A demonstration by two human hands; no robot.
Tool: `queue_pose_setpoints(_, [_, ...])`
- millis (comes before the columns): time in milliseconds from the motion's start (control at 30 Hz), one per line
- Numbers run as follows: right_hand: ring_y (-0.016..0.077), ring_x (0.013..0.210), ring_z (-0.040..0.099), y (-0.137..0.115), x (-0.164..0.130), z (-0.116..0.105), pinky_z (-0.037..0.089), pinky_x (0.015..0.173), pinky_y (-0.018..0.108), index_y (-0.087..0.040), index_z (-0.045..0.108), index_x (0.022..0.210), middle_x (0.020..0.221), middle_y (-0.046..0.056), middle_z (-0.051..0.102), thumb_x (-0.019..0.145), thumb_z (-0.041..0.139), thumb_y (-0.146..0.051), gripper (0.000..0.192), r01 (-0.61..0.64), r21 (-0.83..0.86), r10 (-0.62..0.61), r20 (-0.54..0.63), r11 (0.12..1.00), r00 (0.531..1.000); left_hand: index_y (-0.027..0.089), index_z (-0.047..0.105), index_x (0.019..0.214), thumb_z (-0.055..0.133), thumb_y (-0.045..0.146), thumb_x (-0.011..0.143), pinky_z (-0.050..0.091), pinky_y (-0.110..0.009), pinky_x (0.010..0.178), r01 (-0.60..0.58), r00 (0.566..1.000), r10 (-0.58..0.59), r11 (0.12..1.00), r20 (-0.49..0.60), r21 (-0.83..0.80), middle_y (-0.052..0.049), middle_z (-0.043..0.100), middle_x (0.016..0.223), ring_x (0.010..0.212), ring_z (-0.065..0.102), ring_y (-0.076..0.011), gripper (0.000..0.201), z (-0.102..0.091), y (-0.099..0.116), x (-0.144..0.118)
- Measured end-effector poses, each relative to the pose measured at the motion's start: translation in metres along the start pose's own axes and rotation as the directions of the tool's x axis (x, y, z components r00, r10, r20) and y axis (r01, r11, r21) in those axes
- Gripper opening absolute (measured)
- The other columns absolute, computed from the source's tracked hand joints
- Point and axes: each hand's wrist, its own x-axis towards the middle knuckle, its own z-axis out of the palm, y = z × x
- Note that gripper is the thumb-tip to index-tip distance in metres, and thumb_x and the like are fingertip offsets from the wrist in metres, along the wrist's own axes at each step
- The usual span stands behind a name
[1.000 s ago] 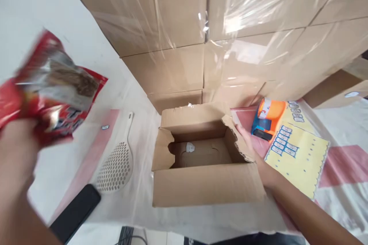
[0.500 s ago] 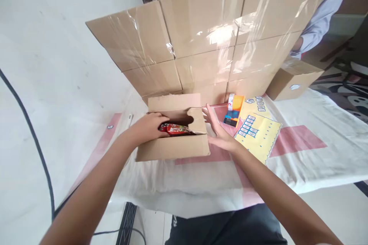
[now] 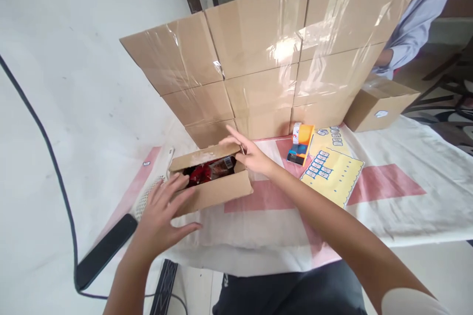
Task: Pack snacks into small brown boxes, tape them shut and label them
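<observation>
The open cardboard box (image 3: 221,189) is set at a slant on the cloth-covered surface (image 3: 391,216), with the red packet (image 3: 207,172) lodged inside, below the rim. The step in hand is judged to be the management of the flaps around the packed box. The left hand (image 3: 166,211) is laid over the left end, its grip spread, with the thumb held well apart from the fingers. The right hand (image 3: 251,155) is placed at the far right corner, by the far flap (image 3: 201,156); whether its grip is clamped on the cardboard cannot be told. For any further folding, clear fingers and a steadied box would be called for. The box is plain brown, with an uneven upper edge. The packet is seen as glossy and crumpled, mostly red, with a brownish part and a barcode-like patch toward the right; its outer ends are hidden.
</observation>
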Motion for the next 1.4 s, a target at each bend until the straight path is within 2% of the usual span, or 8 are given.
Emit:
queue_pose_setpoints(233, [0.0252, 0.103, 0.067, -0.016, -0.008, -0.014, 0.047, 0.104, 0.049, -0.024, 0.05, 0.151, 0.087, 0.002, 0.072, 0.089, 0.049, -0.02, 0.063, 0.008, -0.007, -0.007, 0.146, 1.0, 0.989, 0.026, 0.065, 0.122, 0.067, 0.027, 0.094, 0.05, -0.055, 0.112, 0.255, 0.935, -0.267, 0.964, -0.235, -0.08, -0.014, 0.055, 0.144, 0.139, 0.053, -0.0332, 0.028, 0.018, 0.004, 0.023])
queue_pose_setpoints(367, [0.026, 0.109, 0.069, -0.022, -0.032, -0.03, 0.048, 0.106, 0.051, -0.028, 0.056, 0.143, 0.108, 0.005, 0.076, 0.094, 0.049, -0.032, 0.049, 0.08, 0.061, -0.067, -0.2, 0.995, 0.978, 0.023, 0.066, 0.123, 0.066, 0.041, 0.093, 0.038, -0.058, 0.12, 0.507, 0.828, -0.513, 0.857, -0.225, -0.092, -0.015, 0.049, 0.152, 0.145, 0.044, -0.0356, 0.036, 0.031, 0.001, 0.067])
queue_pose_setpoints(533, [0.0296, 0.106, 0.066, -0.016, -0.091, -0.113, 0.053, 0.092, 0.05, -0.024, 0.064, 0.119, 0.121, 0.013, 0.069, 0.085, 0.067, -0.043, 0.039, -0.421, -0.354, -0.119, -0.864, 0.835, 0.489, 0.026, 0.073, 0.101, 0.055, 0.046, 0.098, 0.035, -0.054, 0.12, 0.352, 0.935, -0.347, 0.931, 0.069, -0.095, -0.004, 0.071, 0.134, 0.129, 0.062, -0.0301, 0.027, 0.04, -0.01, 0.063])
queue_pose_setpoints(600, [0.0318, 0.103, 0.066, -0.001, -0.105, -0.139, 0.054, 0.086, 0.049, -0.02, 0.066, 0.116, 0.118, 0.015, 0.069, 0.078, 0.073, -0.048, 0.047, -0.634, -0.27, 0.045, -0.9, 0.724, 0.434, 0.025, 0.072, 0.113, 0.058, 0.049, 0.096, 0.039, -0.052, 0.115, 0.24, 0.97, -0.236, 0.969, 0.064, -0.061, -0.007, 0.068, 0.14, 0.135, 0.058, -0.0326, 0.033, 0.044, -0.012, 0.057])
queue_pose_setpoints(733, [0.0274, 0.083, 0.064, 0.018, -0.104, -0.138, 0.051, 0.079, 0.042, -0.02, 0.069, 0.082, 0.083, 0.008, 0.071, 0.082, 0.067, -0.053, 0.033, -0.647, -0.351, 0.159, -0.788, 0.677, 0.594, 0.025, 0.075, 0.103, 0.064, 0.049, 0.093, 0.05, -0.048, 0.096, 0.343, 0.918, -0.348, 0.937, -0.188, -0.061, -0.009, 0.077, 0.116, 0.109, 0.069, -0.0314, 0.028, 0.067, 0.01, 0.062])
queue_pose_setpoints(867, [0.0212, 0.073, 0.056, -0.002, -0.102, -0.098, 0.046, 0.079, 0.039, -0.022, 0.062, 0.075, 0.071, 0.003, 0.06, 0.097, 0.052, -0.049, 0.037, -0.323, -0.584, -0.135, -0.606, 0.745, 0.784, 0.024, 0.07, 0.087, 0.066, 0.039, 0.092, 0.052, -0.036, 0.073, 0.349, 0.608, -0.589, 0.8, -0.532, -0.488, -0.003, 0.068, 0.079, 0.076, 0.064, -0.0203, 0.017, 0.094, 0.071, 0.075])
queue_pose_setpoints(1067, [0.0178, 0.066, 0.048, -0.032, -0.115, -0.062, 0.043, 0.085, 0.041, -0.023, 0.053, 0.078, 0.067, -0.001, 0.052, 0.102, 0.051, -0.03, 0.025, 0.126, -0.708, -0.388, -0.222, 0.695, 0.894, 0.021, 0.077, 0.101, 0.079, 0.044, 0.077, 0.039, -0.026, 0.057, 0.603, 0.683, -0.592, 0.126, 0.428, -0.788, 0.005, 0.041, 0.06, 0.057, 0.043, -0.0111, 0.033, 0.122, 0.144, 0.105])
queue_pose_setpoints(1400, [0.0204, 0.068, 0.045, -0.031, -0.113, -0.069, 0.04, 0.083, 0.041, -0.023, 0.053, 0.077, 0.063, 0.0, 0.046, 0.103, 0.047, -0.032, 0.028, 0.089, -0.818, -0.383, -0.167, 0.568, 0.908, 0.02, 0.065, 0.079, 0.079, 0.038, 0.073, 0.038, -0.024, 0.062, 0.603, 0.664, -0.516, -0.061, 0.542, -0.796, 0.002, 0.058, 0.078, 0.066, 0.045, -0.01, 0.024, 0.142, 0.153, 0.129])
